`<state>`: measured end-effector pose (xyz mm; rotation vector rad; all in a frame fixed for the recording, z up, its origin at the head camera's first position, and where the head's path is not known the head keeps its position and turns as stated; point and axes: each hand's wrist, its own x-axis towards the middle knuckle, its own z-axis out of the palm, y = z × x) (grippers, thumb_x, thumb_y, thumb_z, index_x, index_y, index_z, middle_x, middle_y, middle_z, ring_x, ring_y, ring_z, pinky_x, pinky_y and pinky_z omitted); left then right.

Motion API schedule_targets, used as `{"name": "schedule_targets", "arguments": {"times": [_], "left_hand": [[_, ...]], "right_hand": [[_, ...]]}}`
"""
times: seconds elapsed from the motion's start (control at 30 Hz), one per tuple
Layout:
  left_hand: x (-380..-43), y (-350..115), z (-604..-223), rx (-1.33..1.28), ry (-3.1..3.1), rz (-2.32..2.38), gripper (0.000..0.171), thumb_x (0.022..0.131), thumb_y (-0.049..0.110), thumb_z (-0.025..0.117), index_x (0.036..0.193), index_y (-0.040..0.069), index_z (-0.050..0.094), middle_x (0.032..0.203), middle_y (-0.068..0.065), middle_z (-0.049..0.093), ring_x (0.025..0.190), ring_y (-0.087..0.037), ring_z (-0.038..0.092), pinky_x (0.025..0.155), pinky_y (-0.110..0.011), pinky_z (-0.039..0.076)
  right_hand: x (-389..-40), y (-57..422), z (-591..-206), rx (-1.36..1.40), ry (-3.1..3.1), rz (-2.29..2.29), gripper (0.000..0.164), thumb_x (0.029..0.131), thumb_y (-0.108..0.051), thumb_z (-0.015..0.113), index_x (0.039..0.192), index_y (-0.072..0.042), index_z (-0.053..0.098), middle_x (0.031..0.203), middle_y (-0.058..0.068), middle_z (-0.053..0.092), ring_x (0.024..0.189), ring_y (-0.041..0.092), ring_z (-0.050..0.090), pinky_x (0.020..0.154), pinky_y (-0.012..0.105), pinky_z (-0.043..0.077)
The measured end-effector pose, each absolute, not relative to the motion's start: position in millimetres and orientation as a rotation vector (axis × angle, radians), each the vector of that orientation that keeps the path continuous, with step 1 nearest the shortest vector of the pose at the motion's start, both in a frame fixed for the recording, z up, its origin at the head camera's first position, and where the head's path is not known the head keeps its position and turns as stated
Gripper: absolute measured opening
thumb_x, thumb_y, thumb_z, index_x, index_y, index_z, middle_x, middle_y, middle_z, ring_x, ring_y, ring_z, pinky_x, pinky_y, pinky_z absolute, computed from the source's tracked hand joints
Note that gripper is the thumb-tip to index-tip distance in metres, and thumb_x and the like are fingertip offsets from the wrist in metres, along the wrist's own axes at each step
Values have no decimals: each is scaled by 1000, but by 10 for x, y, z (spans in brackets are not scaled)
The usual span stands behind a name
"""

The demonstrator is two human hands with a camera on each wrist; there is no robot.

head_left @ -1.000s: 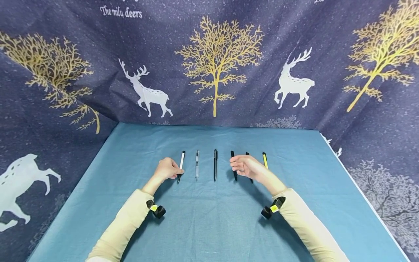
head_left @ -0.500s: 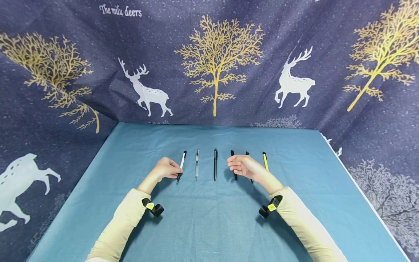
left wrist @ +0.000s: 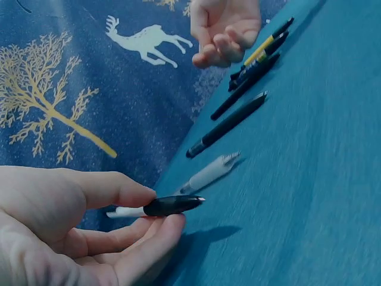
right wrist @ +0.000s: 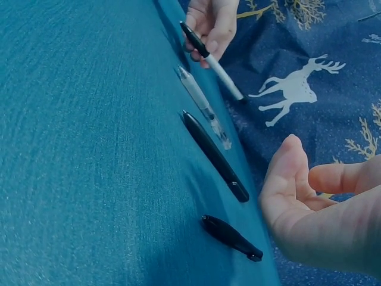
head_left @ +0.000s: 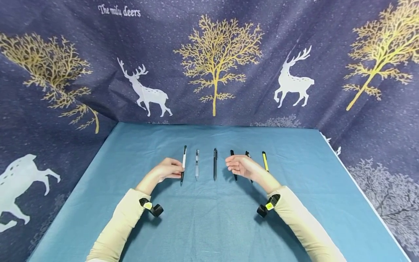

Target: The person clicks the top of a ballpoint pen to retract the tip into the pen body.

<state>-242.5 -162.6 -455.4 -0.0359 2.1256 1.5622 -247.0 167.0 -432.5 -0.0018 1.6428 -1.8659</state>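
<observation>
My left hand (head_left: pixel 168 169) pinches a white-and-black pen (head_left: pixel 184 160) between thumb and fingers. In the left wrist view the pen's black grip end (left wrist: pixel 172 205) points away from the fingers, and its shadow falls on the cloth apart from it. To its right lies a clear pen (head_left: pixel 197 165), then a black pen (head_left: pixel 215 163). My right hand (head_left: pixel 245 167) hovers with loosely bent fingers over another black pen (right wrist: pixel 231 237), holding nothing. It partly covers that pen and a dark pen (left wrist: pixel 262 56) beside it. A yellow pen (head_left: pixel 264 160) with a black end lies at the row's right.
A blue cloth (head_left: pixel 209 218) covers the table. Behind and at the sides hangs a dark blue curtain (head_left: pixel 183 43) printed with deer and trees. Each wrist wears a small black camera, such as the left camera (head_left: pixel 156 210).
My left hand has lifted the white-and-black pen off the cloth and turned it slightly more upright. My right hand has drifted a little to the left.
</observation>
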Motion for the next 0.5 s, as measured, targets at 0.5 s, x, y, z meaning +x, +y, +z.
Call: {"name": "schedule_targets", "arguments": {"times": [0.5], "left_hand": [[-2348, -1375, -4480, 167, 1815, 1679, 45, 97, 6, 54, 137, -9, 42, 118, -27, 65, 99, -22, 70, 94, -38, 55]], "right_hand": [[-2494, 1564, -4321, 26, 1570, -1891, 34, 101, -8, 41, 132, 7, 42, 88, -1, 67, 74, 8, 63, 69, 16, 53]]}}
